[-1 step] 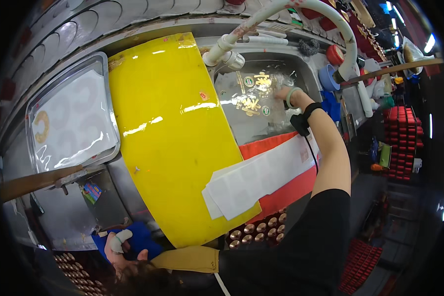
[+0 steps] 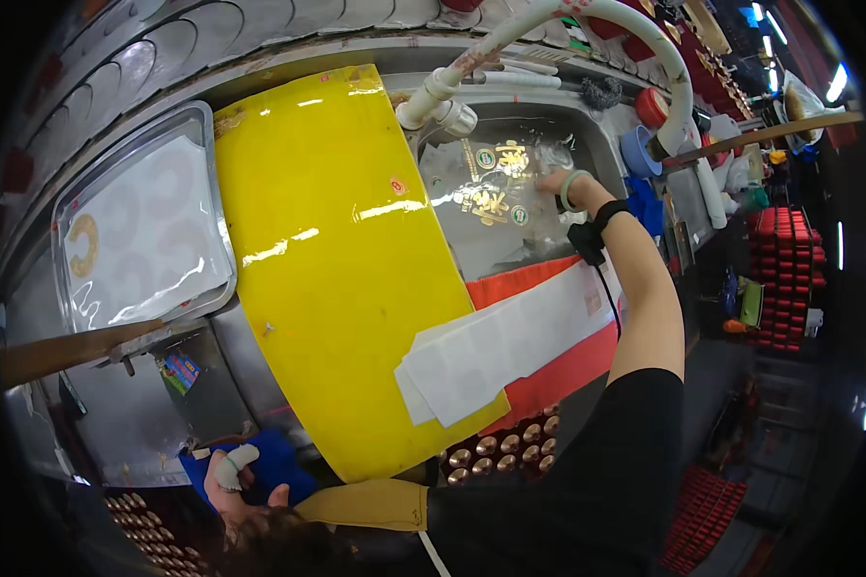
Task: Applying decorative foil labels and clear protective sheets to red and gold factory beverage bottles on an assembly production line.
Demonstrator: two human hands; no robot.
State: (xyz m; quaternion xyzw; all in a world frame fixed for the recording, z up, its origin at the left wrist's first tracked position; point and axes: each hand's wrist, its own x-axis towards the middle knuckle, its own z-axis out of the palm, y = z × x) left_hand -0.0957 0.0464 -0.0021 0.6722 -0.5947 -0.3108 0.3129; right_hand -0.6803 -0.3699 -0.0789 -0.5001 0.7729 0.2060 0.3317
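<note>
My right hand (image 2: 557, 187), with a pale green bangle at its wrist, reaches into a metal basin (image 2: 601, 144) of water at the upper right. Its fingers are closed at the right edge of a wet clear film (image 2: 546, 231). Gold and green printed marks show on and under this film. At the lower left, my left hand (image 2: 229, 486) has its fingers bent over a blue cloth (image 2: 284, 466). One finger wears a white wrap (image 2: 233, 468). Hair and a yellow-brown sleeve cover (image 2: 370, 506) hide part of that arm.
A glossy yellow board (image 2: 337, 288) lies left of the basin. White paper sheets (image 2: 481, 361) rest across its lower right corner and a red cloth (image 2: 558, 380). A metal tray (image 2: 223, 231) stands far left. A white pipe (image 2: 683, 87) arches over the basin. Copper-coloured round pieces (image 2: 505, 452) sit below.
The clear film beside my right hand has shifted slightly in the water. Both hands stay in nearly the same place.
</note>
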